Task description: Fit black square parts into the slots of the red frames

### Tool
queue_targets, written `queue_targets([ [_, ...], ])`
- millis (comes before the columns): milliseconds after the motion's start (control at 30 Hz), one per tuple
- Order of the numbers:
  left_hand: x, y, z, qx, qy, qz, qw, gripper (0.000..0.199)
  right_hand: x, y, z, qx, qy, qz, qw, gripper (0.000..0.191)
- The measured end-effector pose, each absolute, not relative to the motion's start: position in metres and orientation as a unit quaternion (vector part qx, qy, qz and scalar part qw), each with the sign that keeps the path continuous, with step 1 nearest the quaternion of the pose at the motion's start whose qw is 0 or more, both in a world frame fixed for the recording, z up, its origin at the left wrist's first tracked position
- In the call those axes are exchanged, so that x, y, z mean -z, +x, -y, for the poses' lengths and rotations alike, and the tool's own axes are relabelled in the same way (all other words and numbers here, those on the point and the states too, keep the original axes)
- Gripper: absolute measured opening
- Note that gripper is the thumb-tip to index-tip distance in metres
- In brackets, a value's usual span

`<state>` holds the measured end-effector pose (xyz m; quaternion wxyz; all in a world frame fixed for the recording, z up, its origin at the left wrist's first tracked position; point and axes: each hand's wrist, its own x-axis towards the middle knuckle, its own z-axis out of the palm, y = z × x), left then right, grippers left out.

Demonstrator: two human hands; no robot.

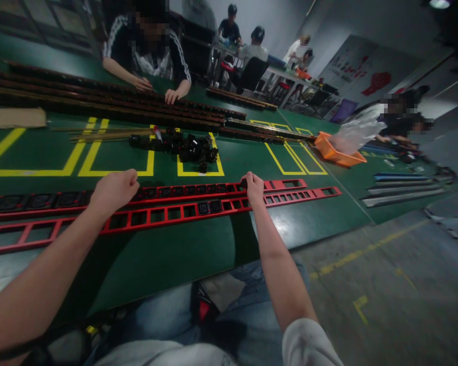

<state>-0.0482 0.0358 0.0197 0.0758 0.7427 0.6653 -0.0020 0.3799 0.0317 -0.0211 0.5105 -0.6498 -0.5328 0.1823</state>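
Observation:
Two long red rails with rectangular cutouts lie side by side in front of me. Black square socket modules fill much of the far rail (292, 184). The near rail (164, 215) has mostly bare cutouts, with two black socket modules (209, 207) seated near its middle. Closed in a fist, my left hand (114, 192) is above the rails on the left; whatever it may hold is hidden. My right hand (255, 189) pinches a small black socket module (244, 183) over the far rail, right of its filled part.
A pile of black parts (193, 147) lies beyond the rails on the green table (168, 259). Long dark strips (110, 101) stretch behind, where a co-worker's hands (171, 95) rest. An orange bin (339, 152) with a plastic bag and grey strips (404, 193) are at right.

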Motion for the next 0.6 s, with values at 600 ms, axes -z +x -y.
queue_targets([
  [600,-0.021,-0.046,-0.034,-0.008,0.739,-0.670,0.069,0.017,0.019,0.374,-0.025,-0.222,-0.621,0.604,0.448,0.036],
])
